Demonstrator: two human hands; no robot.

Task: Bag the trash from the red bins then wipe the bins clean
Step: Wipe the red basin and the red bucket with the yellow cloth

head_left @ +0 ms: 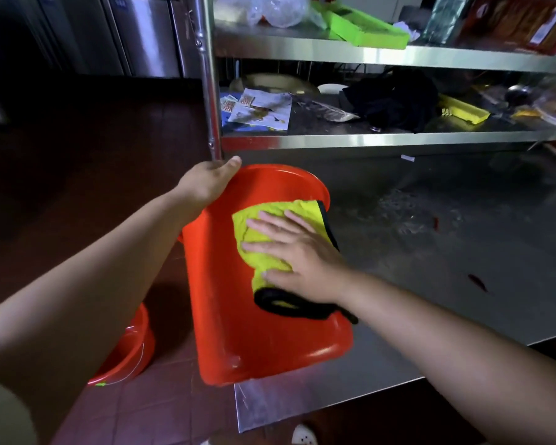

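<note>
the red bin (pixel 238 316) lies tipped on its side at the corner of the steel table (pixel 430 284), partly overhanging the floor. the left hand (pixel 206 184) grips its rim, fingers curled over the edge. the right hand (pixel 299 248) presses a yellow cloth (pixel 264 226) flat against the bin's outer wall, fingers straight and spread. a hard push could slide the bin off the corner; a second red bin (pixel 132 345) sits on the floor below.

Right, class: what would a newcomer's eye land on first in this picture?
The bright red bin tipped on its side at the steel table's edge, centre frame. The right hand presses a yellow cloth flat against its outer wall, while the left hand grips the rim. A second red bin stands on the floor, lower left.
</note>
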